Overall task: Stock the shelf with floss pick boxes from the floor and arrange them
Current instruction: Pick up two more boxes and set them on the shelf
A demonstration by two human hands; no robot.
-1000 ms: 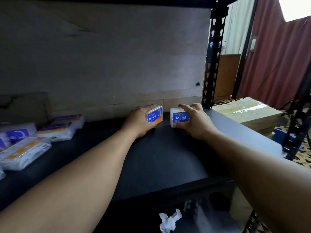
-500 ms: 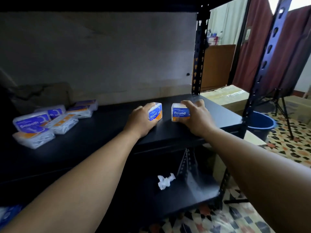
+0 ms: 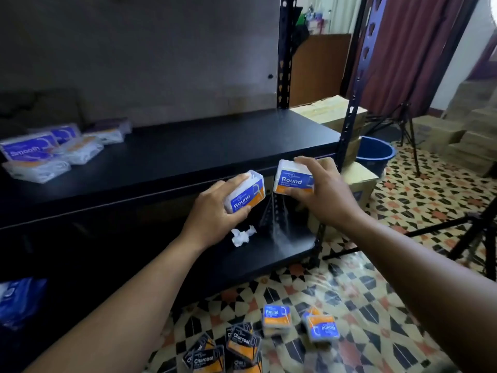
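— Blue-and-orange Round box (image 3: 246, 196) in the left hand (image 3: 215, 211), fingers curled round it; second Round box (image 3: 291, 179) gripped by the right hand (image 3: 320, 195). Both are just off the shelf (image 3: 215, 146) front.

— Set them upright, labels out (side by side). Flat packs (image 3: 53, 152) crowd the shelf's left end; floor boxes (image 3: 277, 316) wait below.

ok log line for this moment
left hand: grips left box | right hand: grips right box | both: in front of shelf | floor boxes: unstocked
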